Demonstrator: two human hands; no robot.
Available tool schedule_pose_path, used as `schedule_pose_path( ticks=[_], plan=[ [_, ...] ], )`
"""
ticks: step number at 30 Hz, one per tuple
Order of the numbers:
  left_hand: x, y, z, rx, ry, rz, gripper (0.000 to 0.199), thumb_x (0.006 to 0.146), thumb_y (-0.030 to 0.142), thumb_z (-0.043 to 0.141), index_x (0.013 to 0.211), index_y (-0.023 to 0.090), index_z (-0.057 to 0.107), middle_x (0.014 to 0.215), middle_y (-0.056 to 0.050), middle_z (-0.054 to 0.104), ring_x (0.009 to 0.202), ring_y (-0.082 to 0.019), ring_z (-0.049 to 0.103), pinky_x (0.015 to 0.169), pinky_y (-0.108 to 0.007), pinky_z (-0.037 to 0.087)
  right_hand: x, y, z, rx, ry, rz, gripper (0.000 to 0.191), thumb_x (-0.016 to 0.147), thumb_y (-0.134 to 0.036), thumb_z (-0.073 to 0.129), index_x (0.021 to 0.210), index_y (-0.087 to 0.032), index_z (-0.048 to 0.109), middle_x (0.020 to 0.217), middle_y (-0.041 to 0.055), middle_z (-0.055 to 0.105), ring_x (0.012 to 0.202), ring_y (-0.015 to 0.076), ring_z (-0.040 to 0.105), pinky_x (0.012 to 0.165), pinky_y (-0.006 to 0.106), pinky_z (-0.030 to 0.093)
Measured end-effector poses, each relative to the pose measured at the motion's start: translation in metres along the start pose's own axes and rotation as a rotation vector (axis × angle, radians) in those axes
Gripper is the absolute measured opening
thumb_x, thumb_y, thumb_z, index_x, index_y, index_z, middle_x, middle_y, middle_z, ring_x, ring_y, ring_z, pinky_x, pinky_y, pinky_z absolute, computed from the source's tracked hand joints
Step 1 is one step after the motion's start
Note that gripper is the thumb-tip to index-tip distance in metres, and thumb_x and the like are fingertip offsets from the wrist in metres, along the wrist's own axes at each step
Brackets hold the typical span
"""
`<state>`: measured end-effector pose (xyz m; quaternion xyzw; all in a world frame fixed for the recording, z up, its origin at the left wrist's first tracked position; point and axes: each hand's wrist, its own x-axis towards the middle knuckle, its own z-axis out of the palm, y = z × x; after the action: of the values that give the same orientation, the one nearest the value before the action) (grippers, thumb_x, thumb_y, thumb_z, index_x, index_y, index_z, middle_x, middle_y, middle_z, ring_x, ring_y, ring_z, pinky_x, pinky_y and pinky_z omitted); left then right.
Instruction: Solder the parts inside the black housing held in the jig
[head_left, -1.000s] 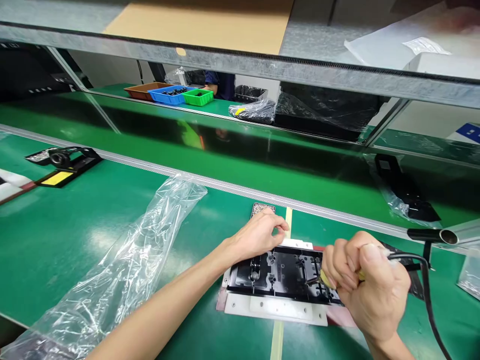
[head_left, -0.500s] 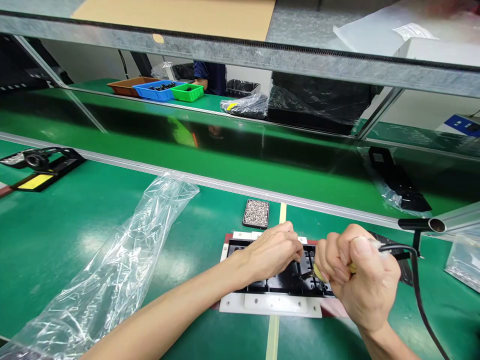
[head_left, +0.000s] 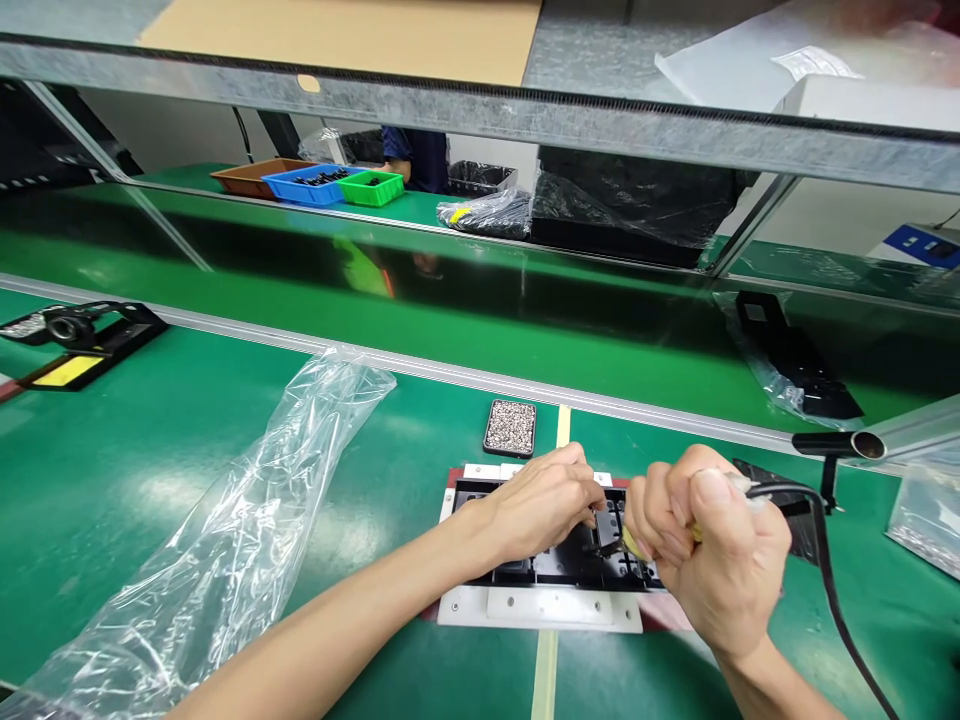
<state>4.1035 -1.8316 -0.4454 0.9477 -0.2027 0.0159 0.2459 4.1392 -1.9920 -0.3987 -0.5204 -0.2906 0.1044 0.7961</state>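
A black plastic housing (head_left: 555, 566) lies in a white fixture (head_left: 540, 606) on the green bench. My left hand (head_left: 551, 503) reaches over the housing, its fingers pinched together and pointing down into it. Whatever sits between those fingertips is hidden. Wrapped in my right hand (head_left: 709, 545) is a soldering iron (head_left: 632, 543) with a yellow grip, its black cord trailing from the back. The iron's dark tip points left into the housing, just below and right of my left fingertips. Contact between tip and housing is too small to make out.
Behind the fixture stands a small square tray of metallic granules (head_left: 510, 428). A clear plastic bag (head_left: 247, 500) stretches along the left. The cord (head_left: 832, 600) hangs at right, near a black tube holder (head_left: 836, 445). A metal shelf (head_left: 450, 110) crosses overhead; a co-worker (head_left: 427, 160) is beyond.
My right hand and the soldering iron have shifted very slightly left. The left hand keeps its place over the housing. The whole view has moved a little.
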Motion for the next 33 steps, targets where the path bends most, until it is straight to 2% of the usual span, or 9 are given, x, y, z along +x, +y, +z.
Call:
schedule_pose_path(
  ticks=[8, 12, 14, 16, 18, 20, 24, 29, 33],
  plan=[
    [-0.015, 0.003, 0.002, 0.14, 0.042, 0.078, 0.027, 0.1, 0.0, 0.055, 0.103, 0.015, 0.078, 0.094, -0.007, 0.069, 0.095, -0.024, 0.054, 0.082, -0.036, 0.046, 0.0, -0.001, 0.001, -0.002, 0.007, 0.009, 0.049, 0.1, -0.042, 0.065, 0.061, -0.022, 0.044, 0.049, -0.0056, 0.033, 0.041, 0.0109, 0.031, 0.038, 0.024, 0.03],
    [-0.025, 0.002, 0.002, 0.147, 0.164, 0.071, 0.026, 0.104, 0.007, 0.057, 0.112, 0.017, 0.078, 0.096, -0.006, 0.071, 0.097, -0.024, 0.056, 0.08, -0.034, 0.048, 0.0, -0.002, 0.001, 0.02, 0.01, 0.029, 0.049, 0.1, -0.042, 0.066, 0.062, -0.021, 0.044, 0.049, -0.0056, 0.034, 0.041, 0.0105, 0.031, 0.038, 0.023, 0.031],
    [-0.031, -0.009, -0.005, 0.091, 0.28, -0.023, 0.023, 0.108, 0.015, 0.057, 0.114, 0.019, 0.079, 0.1, -0.005, 0.074, 0.1, -0.023, 0.059, 0.086, -0.034, 0.05, -0.001, -0.003, 0.001, 0.047, 0.013, 0.051, 0.049, 0.1, -0.042, 0.065, 0.062, -0.021, 0.043, 0.049, -0.0057, 0.033, 0.041, 0.0104, 0.032, 0.038, 0.023, 0.032],
    [-0.038, -0.029, -0.016, 0.042, 0.374, -0.236, 0.02, 0.108, 0.02, 0.059, 0.113, 0.021, 0.079, 0.105, -0.004, 0.077, 0.102, -0.023, 0.061, 0.094, -0.035, 0.051, -0.001, -0.003, 0.0, 0.065, 0.005, 0.073, 0.049, 0.101, -0.041, 0.064, 0.062, -0.021, 0.042, 0.049, -0.0054, 0.033, 0.042, 0.0104, 0.033, 0.038, 0.022, 0.032],
    [-0.047, -0.053, -0.026, 0.029, 0.405, -0.465, 0.019, 0.107, 0.02, 0.061, 0.113, 0.02, 0.079, 0.109, -0.004, 0.079, 0.102, -0.024, 0.062, 0.097, -0.037, 0.052, 0.0, -0.002, -0.002, 0.063, -0.005, 0.08, 0.049, 0.102, -0.041, 0.062, 0.061, -0.021, 0.042, 0.049, -0.0046, 0.033, 0.042, 0.0107, 0.034, 0.038, 0.022, 0.034],
    [-0.053, -0.074, -0.032, 0.04, 0.397, -0.558, 0.018, 0.105, 0.018, 0.061, 0.112, 0.018, 0.079, 0.109, -0.006, 0.079, 0.103, -0.026, 0.063, 0.096, -0.039, 0.052, 0.001, -0.002, -0.003, 0.054, -0.001, 0.081, 0.049, 0.102, -0.04, 0.061, 0.061, -0.021, 0.042, 0.049, -0.0041, 0.034, 0.041, 0.011, 0.035, 0.037, 0.023, 0.034],
    [-0.054, -0.094, -0.029, 0.03, 0.352, -0.539, 0.014, 0.101, 0.016, 0.065, 0.103, 0.018, 0.079, 0.1, -0.004, 0.077, 0.103, -0.025, 0.062, 0.093, -0.037, 0.052, 0.001, -0.001, -0.004, 0.054, 0.002, 0.074, 0.05, 0.102, -0.041, 0.061, 0.06, -0.021, 0.042, 0.048, -0.0038, 0.034, 0.04, 0.0114, 0.034, 0.037, 0.024, 0.034],
    [-0.037, -0.096, -0.021, 0.026, 0.31, -0.482, 0.016, 0.096, 0.012, 0.065, 0.087, 0.018, 0.077, 0.089, -0.003, 0.074, 0.097, -0.024, 0.059, 0.089, -0.035, 0.049, 0.001, -0.002, -0.004, 0.04, 0.014, 0.095, 0.05, 0.102, -0.038, 0.06, 0.059, -0.021, 0.042, 0.046, -0.0033, 0.033, 0.039, 0.0116, 0.034, 0.036, 0.024, 0.033],
    [-0.024, -0.1, -0.019, 0.045, 0.299, -0.449, 0.017, 0.096, 0.012, 0.064, 0.086, 0.017, 0.077, 0.086, -0.005, 0.072, 0.095, -0.025, 0.057, 0.085, -0.034, 0.048, 0.001, -0.003, -0.004, 0.046, 0.005, 0.093, 0.05, 0.101, -0.038, 0.061, 0.058, -0.021, 0.041, 0.045, -0.003, 0.033, 0.039, 0.0117, 0.034, 0.036, 0.025, 0.033]
  ],
)
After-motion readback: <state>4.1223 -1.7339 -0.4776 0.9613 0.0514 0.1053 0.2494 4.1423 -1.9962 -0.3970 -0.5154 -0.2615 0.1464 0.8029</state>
